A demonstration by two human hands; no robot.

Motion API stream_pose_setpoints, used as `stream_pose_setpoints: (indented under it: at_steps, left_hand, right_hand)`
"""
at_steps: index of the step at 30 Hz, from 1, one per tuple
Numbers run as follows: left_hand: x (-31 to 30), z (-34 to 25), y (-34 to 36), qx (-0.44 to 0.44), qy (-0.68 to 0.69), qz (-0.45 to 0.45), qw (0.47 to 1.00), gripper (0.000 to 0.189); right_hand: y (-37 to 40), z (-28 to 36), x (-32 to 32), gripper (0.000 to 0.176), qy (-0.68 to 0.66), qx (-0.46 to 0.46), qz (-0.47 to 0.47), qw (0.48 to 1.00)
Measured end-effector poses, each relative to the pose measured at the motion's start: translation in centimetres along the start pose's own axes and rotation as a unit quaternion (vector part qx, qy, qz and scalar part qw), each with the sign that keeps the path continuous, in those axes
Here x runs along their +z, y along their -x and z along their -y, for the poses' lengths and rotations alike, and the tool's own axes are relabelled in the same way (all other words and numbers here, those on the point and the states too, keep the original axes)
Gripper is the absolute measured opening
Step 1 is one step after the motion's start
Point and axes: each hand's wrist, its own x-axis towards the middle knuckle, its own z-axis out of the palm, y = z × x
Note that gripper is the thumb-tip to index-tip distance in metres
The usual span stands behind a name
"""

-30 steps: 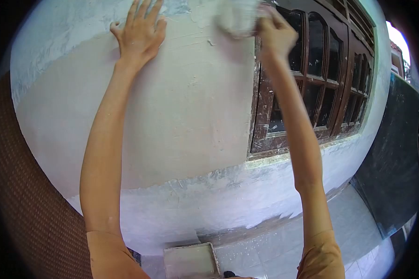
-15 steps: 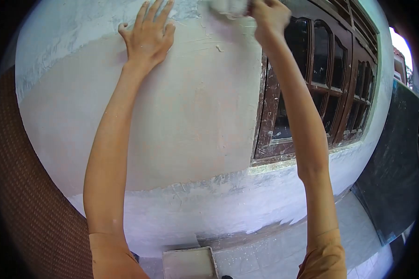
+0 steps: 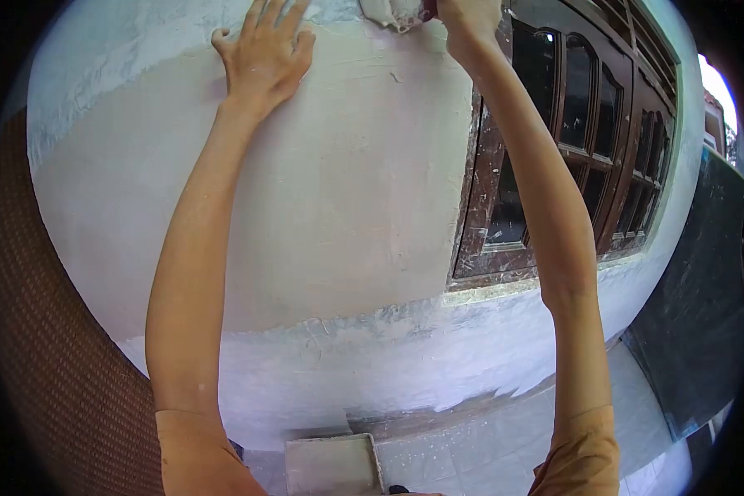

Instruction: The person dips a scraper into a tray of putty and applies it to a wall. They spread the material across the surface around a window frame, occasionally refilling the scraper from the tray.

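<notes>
Gripping a white-smeared tool (image 3: 393,12) beside the window frame (image 3: 478,165) is the right hand (image 3: 467,15); the left hand (image 3: 264,54) lies open and flat on the wall (image 3: 347,190).

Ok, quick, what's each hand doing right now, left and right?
Left hand: open, palm flat on the wall.
Right hand: closed on a white-coated tool, up beside the window frame.

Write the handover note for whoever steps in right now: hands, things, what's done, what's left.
Left hand: open, flat on the wall, high up.
Right hand: shut on a white-coated tool, held against the wall at the top edge of view, beside the window frame.
Tray: on the floor below.
Done: smooth beige coat across the wall's middle.
Left: rough pale bands above and below it.
</notes>
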Motion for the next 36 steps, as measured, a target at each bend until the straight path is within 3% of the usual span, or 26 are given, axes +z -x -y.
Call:
stream_pose_setpoints:
  at_steps: [4, 5, 7, 9, 10, 12, 13, 15, 17, 19, 22, 23, 24, 27, 28, 31, 33, 34, 36]
  left_hand:
    - [-0.4, -0.5, 0.2, -0.007, 0.001, 0.0, 1.0, 0.065]
    - [-0.5, -0.8, 0.2, -0.008, 0.011, 0.0, 1.0, 0.065]
    - [-0.1, -0.7, 0.2, -0.011, 0.019, 0.001, 1.0, 0.065]
    - [0.7, -0.9, 0.2, -0.017, -0.008, -0.022, 1.0, 0.066]
    - [0.6, -1.0, 0.2, -0.016, -0.007, -0.021, 1.0, 0.066]
    - [0.4, -1.2, 0.3, -0.025, -0.016, -0.011, 0.999, 0.065]
    - [0.4, -1.2, 0.3, -0.025, -0.018, -0.009, 0.999, 0.065]
    - [0.5, -1.2, 0.3, -0.025, -0.018, -0.021, 0.999, 0.065]
    - [0.1, -1.0, -0.1, -0.024, -0.025, -0.008, 0.999, 0.065]
    - [-0.1, -0.9, 0.9, -0.028, -0.031, 0.007, 0.999, 0.065]
    - [0.0, -0.3, 3.4, -0.024, -0.014, 0.0, 1.0, 0.065]
    - [0.7, 0.3, 4.5, -0.02, -0.018, -0.052, 0.998, 0.065]
    - [1.2, 0.9, 5.9, -0.017, -0.02, -0.103, 0.994, 0.064]
    - [0.2, 2.7, 11.1, -0.045, -0.002, -0.104, 0.994, 0.064]
    - [-0.4, 3.0, 13.5, -0.052, -0.001, -0.081, 0.995, 0.064]
    - [-1.9, 5.3, 22.4, -0.15, 0.048, -0.016, 0.987, 0.063]
    - [-1.8, 8.6, 30.9, 0.031, 0.043, -0.11, 0.993, 0.061]
    - [-2.7, 9.5, 35.2, 0.02, 0.044, -0.084, 0.995, 0.061]
    - [-6.3, 10.3, 44.1, -0.113, 0.203, 0.018, 0.972, 0.045]
  right_hand:
    - [-1.6, -0.9, -4.6, 0.024, -0.004, -0.02, -0.053, 0.998]
    - [-3.8, -2.7, -5.3, 0.025, -0.002, -0.033, -0.148, 0.988]
    - [-3.0, -1.3, -6.5, 0.026, -0.036, 0.008, -0.179, 0.983]
    - [-2.1, -2.2, -6.0, 0.024, -0.098, -0.005, -0.075, 0.992]
    - [0.4, -0.1, -4.4, 0.023, -0.048, 0.007, -0.06, 0.997]
    - [2.0, -0.9, -1.3, 0.025, -0.079, 0.035, 0.001, 0.996]
    - [2.6, -1.7, -0.5, 0.026, -0.072, -0.008, 0.036, 0.997]
    - [3.0, -1.2, -0.9, 0.028, 0.012, 0.018, 0.0, 1.0]
    - [2.5, -1.4, -3.5, 0.027, 0.009, -0.019, -0.053, 0.998]
    - [2.1, -0.7, -6.7, 0.027, -0.037, 0.041, -0.059, 0.997]
    - [0.9, -3.2, -9.4, 0.028, -0.057, 0.024, -0.108, 0.992]
    - [1.9, -3.1, -9.9, 0.028, -0.065, 0.016, -0.097, 0.993]
    - [3.2, -2.4, -9.9, 0.027, -0.069, 0.024, -0.08, 0.994]
    - [9.8, -0.2, -10.1, 0.029, -0.017, 0.108, 0.006, 0.994]
    - [12.9, 0.1, -9.9, 0.031, -0.103, 0.073, 0.062, 0.99]
    - [22.1, 2.8, -9.2, 0.031, -0.043, 0.173, 0.13, 0.975]
    - [28.6, 3.8, -9.0, 0.03, -0.031, 0.227, 0.152, 0.962]
    - [31.9, 3.3, -9.3, 0.029, -0.056, 0.265, 0.185, 0.945]
    - [39.1, 3.8, -9.8, 0.026, -0.053, 0.35, 0.213, 0.911]
